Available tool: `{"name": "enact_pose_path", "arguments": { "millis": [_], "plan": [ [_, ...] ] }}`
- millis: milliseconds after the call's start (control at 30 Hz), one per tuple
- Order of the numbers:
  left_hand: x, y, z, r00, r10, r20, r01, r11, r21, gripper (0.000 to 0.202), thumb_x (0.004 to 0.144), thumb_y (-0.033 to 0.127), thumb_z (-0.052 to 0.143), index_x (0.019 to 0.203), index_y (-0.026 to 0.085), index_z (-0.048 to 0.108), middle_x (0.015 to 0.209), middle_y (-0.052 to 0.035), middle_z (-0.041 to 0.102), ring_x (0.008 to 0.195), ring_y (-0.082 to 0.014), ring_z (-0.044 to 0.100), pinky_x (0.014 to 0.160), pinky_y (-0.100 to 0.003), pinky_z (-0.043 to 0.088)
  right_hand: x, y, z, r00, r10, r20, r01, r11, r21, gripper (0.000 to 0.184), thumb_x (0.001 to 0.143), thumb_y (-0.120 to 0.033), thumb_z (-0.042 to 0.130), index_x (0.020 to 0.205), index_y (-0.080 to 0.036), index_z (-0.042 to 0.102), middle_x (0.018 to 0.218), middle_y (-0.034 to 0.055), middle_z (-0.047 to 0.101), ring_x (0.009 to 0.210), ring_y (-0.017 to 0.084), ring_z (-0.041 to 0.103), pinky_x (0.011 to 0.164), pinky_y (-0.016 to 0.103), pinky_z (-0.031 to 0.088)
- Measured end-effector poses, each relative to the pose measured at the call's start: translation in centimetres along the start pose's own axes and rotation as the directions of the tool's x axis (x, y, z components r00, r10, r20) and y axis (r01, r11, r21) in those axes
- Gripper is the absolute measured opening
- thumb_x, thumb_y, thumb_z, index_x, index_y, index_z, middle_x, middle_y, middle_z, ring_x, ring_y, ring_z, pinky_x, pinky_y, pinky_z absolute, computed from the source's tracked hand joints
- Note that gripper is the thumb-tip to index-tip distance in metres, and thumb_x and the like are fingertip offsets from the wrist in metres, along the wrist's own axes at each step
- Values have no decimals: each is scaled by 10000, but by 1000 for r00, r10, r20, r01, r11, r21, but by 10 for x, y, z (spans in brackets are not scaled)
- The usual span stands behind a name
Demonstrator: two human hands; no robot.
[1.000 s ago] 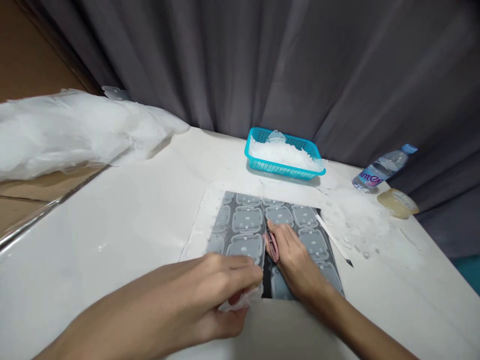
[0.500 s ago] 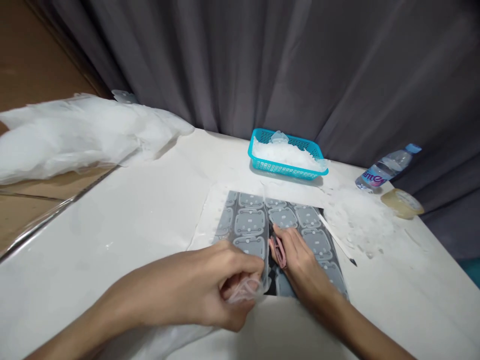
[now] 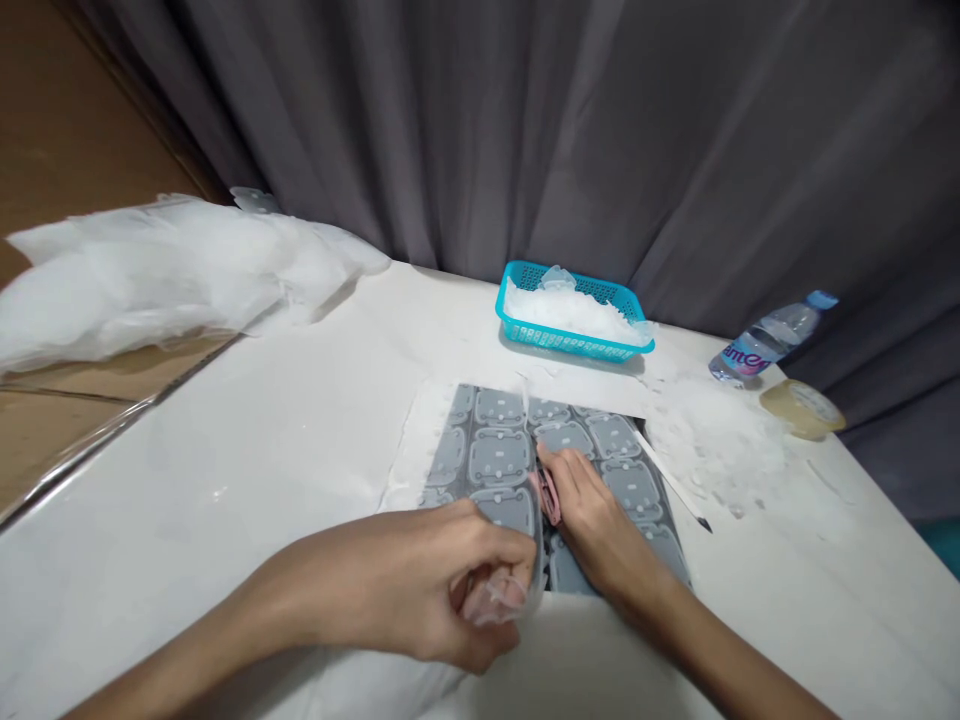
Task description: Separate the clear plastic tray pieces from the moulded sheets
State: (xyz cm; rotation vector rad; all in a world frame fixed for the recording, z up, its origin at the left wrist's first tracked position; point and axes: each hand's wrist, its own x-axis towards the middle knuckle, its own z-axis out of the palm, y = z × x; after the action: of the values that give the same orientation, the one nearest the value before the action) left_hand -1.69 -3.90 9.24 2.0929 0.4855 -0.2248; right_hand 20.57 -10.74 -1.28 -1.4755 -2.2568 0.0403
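Note:
A translucent plastic sheet (image 3: pixel 500 456) of rounded-square shapes lies over a dark backing on the table. My left hand (image 3: pixel 442 580) is closed at the sheet's near edge, its fingers curled round crumpled clear plastic film (image 3: pixel 496 600). Over the middle of the sheet, my right hand (image 3: pixel 589 505) grips a small pink tool (image 3: pixel 550 497); its working end is hidden, so its exact kind does not show. The tool lies along a dark gap between two columns of shapes.
A turquoise basket (image 3: pixel 574 342) of white translucent pieces stands at the back. To the right are a water bottle (image 3: pixel 772 340), a tape roll (image 3: pixel 804 410), a white pen-like stick (image 3: pixel 675 480) and plastic scraps (image 3: pixel 712 440). White bundled plastic (image 3: pixel 172 270) lies at left on cardboard.
My right hand and the pink tool have shifted slightly up and left along the sheet. My left hand has moved a little right and down, still holding the clear film.

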Motion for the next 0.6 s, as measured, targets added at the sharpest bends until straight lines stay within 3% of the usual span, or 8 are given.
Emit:
{"name": "enact_pose_path", "arguments": {
  "millis": [67, 167, 233, 267, 367, 433, 600],
  "plan": [
    [1, -7, -5, 1000, 19, -15, -19, 1000, 21, 28, 925, 251, 661, 923, 224, 654, 842, 20, 688, 786, -151, 644, 698, -218, 458, -1, 1, 2, 1000, -14, -6, 14, 1000, -19, 489, 1050, -92, 404, 1538, -88, 376, 1177, 164, 662, 1117, 302, 638, 977, 490, 596],
    [6, -28, -17, 983, 97, -159, -87, 994, 72, 195, 1039, 346, 543, 1066, 200, 670, 1125, -76, 690, 1019, -213, 657, 922, -300, 503, -2, 2, 6, 1000, -16, -9, 16, 998, -69, 493, 1036, -66, 427, 1528, -66, 389, 1200, 181, 659, 1155, 311, 631, 994, 491, 590],
    [13, -48, -23, 939, 146, -311, -93, 979, 181, 260, 1045, 380, 525, 1152, 196, 674, 1377, -137, 592, 1309, -287, 535, 1142, -422, 417, -2, 3, 8, 1000, -14, -14, 12, 996, -86, 479, 1040, -72, 437, 1517, -54, 399, 1196, 183, 662, 1148, 311, 633, 986, 482, 593],
    [17, -59, -26, 919, 139, -368, -54, 971, 232, 267, 1029, 400, 547, 1110, 190, 690, 1465, -155, 528, 1412, -330, 444, 1197, -491, 361, -2, 3, 8, 1000, -15, -21, 13, 996, -89, 474, 1043, -78, 439, 1515, -53, 402, 1194, 182, 663, 1140, 309, 634, 978, 477, 596],
    [29, -89, -34, 901, 72, -427, 49, 963, 266, 364, 1012, 493, 565, 1159, 195, 714, 1646, -164, 349, 1572, -405, 196, 1263, -608, 222, -2, 5, 10, 999, -33, -19, 32, 996, -80, 494, 1032, -55, 429, 1524, -59, 393, 1209, 184, 662, 1143, 309, 633, 977, 478, 597],
    [35, -101, -40, 908, 24, -419, 94, 961, 260, 439, 977, 587, 596, 1141, 205, 738, 1703, -150, 276, 1592, -448, 114, 1265, -656, 156, -2, 6, 10, 999, -35, -16, 34, 997, -66, 514, 1016, -33, 420, 1528, -66, 388, 1211, 184, 661, 1145, 311, 634, 975, 483, 598],
    [35, -100, -53, 909, -10, -416, 147, 943, 299, 449, 970, 608, 590, 1136, 229, 765, 1650, -156, 378, 1532, -444, 276, 1228, -654, 208, -1, 5, 6, 1000, -15, 6, 15, 999, -31, 497, 1012, -22, 416, 1508, -62, 401, 1172, 168, 663, 1110, 298, 640, 966, 468, 601]
  ]
}}
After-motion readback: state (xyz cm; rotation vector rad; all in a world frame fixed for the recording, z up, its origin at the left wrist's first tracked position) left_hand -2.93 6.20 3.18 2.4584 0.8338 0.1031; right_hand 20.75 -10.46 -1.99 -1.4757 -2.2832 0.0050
